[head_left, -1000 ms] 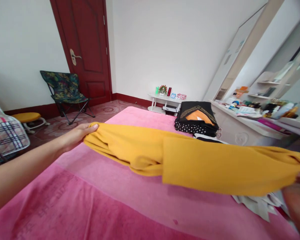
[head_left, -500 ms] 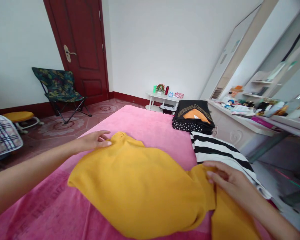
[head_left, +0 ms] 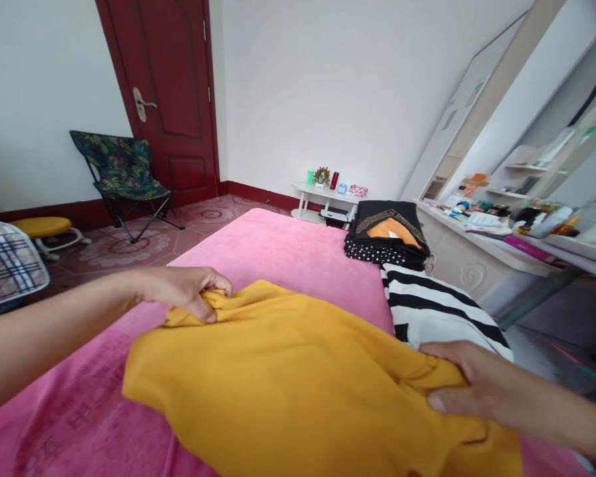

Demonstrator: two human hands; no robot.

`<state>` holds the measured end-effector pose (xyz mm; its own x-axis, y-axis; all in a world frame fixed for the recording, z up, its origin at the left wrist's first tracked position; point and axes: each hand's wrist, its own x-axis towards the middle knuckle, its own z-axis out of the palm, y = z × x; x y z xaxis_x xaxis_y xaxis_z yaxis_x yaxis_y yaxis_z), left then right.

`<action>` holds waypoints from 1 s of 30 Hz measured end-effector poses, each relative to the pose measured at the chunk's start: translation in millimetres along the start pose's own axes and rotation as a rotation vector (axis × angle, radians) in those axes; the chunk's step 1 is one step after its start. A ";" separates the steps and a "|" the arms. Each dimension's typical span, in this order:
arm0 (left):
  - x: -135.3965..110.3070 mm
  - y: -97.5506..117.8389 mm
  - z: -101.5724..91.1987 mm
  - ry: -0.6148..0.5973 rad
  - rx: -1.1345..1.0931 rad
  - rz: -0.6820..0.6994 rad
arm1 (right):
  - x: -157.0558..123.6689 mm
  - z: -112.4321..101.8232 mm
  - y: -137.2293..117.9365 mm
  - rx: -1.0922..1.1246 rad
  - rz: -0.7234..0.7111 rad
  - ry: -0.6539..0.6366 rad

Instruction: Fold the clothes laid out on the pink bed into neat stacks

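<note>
A mustard-yellow garment (head_left: 288, 371), its exact kind hard to make out, spreads over the pink bedspread (head_left: 278, 238) in front of me. My left hand (head_left: 189, 291) pinches its far left edge between thumb and fingers, bunching the cloth. At the right side my right hand (head_left: 461, 381) is closed on gathered fabric, thumb on top and fingers partly hidden in the folds. Just beyond that hand lies a black-and-white striped garment (head_left: 442, 298).
Folded black clothes (head_left: 387, 228) are stacked at the bed's far right corner. A dressing table (head_left: 496, 245) crowded with bottles runs along the right. Behind the bed stands a small white table (head_left: 322, 192). A camping chair (head_left: 124, 172) and yellow stool (head_left: 44, 227) are at left.
My left hand has closed on the yellow cloth, after hovering open at its edge. My right hand has shifted slightly right and down, gripping more fabric. The garment is spread wider toward me.
</note>
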<state>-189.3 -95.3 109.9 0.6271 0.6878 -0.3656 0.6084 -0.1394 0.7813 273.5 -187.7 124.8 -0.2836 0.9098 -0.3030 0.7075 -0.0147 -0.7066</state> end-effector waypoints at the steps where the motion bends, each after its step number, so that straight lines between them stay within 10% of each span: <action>1: -6.3 10.2 -9.7 -0.008 -0.025 0.004 | -1.8 -14.1 -5.1 0.078 0.044 -0.082; 3: -6.9 28.6 -35.5 0.225 -0.063 0.037 | 5.7 -44.9 -16.0 0.185 0.113 -0.030; 6: 22.1 45.0 -78.9 0.962 -0.059 0.193 | 42.2 -81.4 -29.0 0.066 0.041 0.629; 9: 60.2 42.7 -101.5 1.268 0.057 0.387 | 82.6 -83.9 -33.6 -0.151 -0.278 1.077; 14: 79.5 7.4 -48.7 1.106 0.437 0.489 | 97.0 -11.0 -15.7 -0.284 -0.498 0.813; 18: 62.4 -18.8 23.5 0.805 0.619 0.495 | 69.5 48.9 6.8 -0.556 -0.322 0.405; 22: 52.2 -27.6 55.5 0.616 0.591 0.447 | 57.0 61.1 12.6 -0.603 -0.181 0.194; 30: 78.5 -5.5 73.7 0.583 0.506 0.530 | 107.8 81.2 -44.6 -0.500 -0.483 0.349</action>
<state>-107.5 -93.0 39.6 0.6235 0.6755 0.3936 0.5388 -0.7361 0.4098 158.8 -122.7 71.7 -0.4732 0.8469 0.2426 0.7890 0.5299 -0.3110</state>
